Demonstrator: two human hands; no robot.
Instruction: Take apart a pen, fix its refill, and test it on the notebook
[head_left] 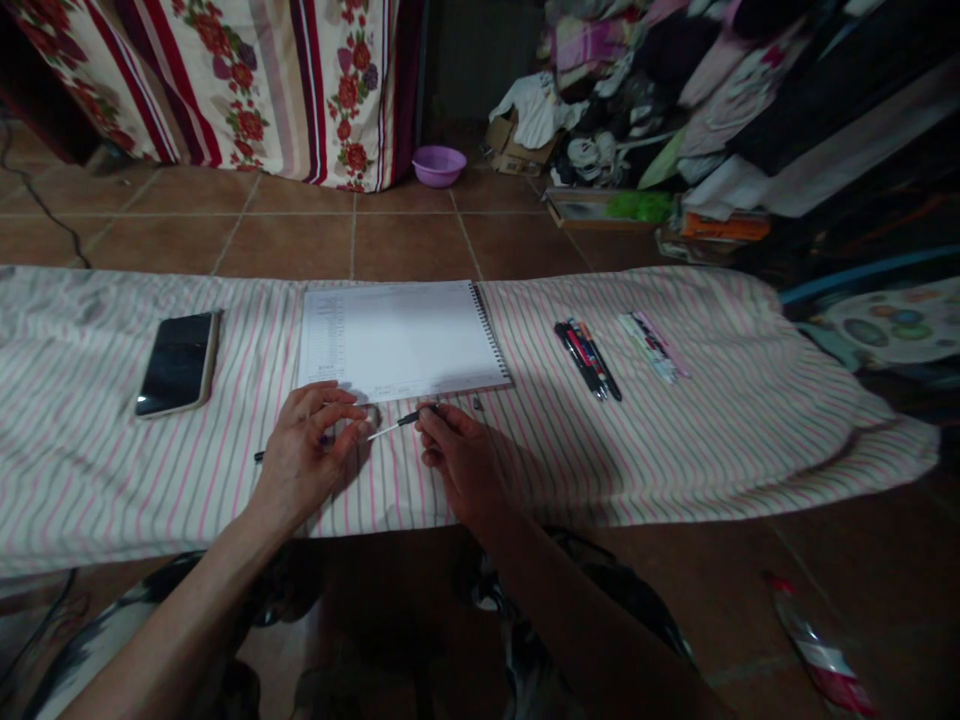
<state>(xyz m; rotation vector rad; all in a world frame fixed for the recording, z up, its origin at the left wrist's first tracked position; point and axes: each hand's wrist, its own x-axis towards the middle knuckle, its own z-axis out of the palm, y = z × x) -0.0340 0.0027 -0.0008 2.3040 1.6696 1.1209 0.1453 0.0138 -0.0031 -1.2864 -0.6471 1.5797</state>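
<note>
My left hand (pixel 304 450) is closed, thumb and fingers bent together in front of the notebook's near edge. A black pen end (pixel 259 457) sticks out behind it; the rest of that pen is hidden by the palm. My right hand (pixel 457 450) pinches the black part of a pen refill (pixel 396 424), whose thin pale shaft points left to my left thumb and fingertips. Beside those fingertips is a small pale round object (pixel 371 417), too blurred to name. A tiny dark piece (pixel 478 403) lies on the cloth by my right hand.
An open spiral notebook (pixel 412 335) lies just beyond my hands on the striped cloth (pixel 712 420). A phone (pixel 178 362) is at left. Several pens (pixel 587 358) and some pale pink and white pens (pixel 652 345) lie at right. A bottle (pixel 821 650) is on the floor.
</note>
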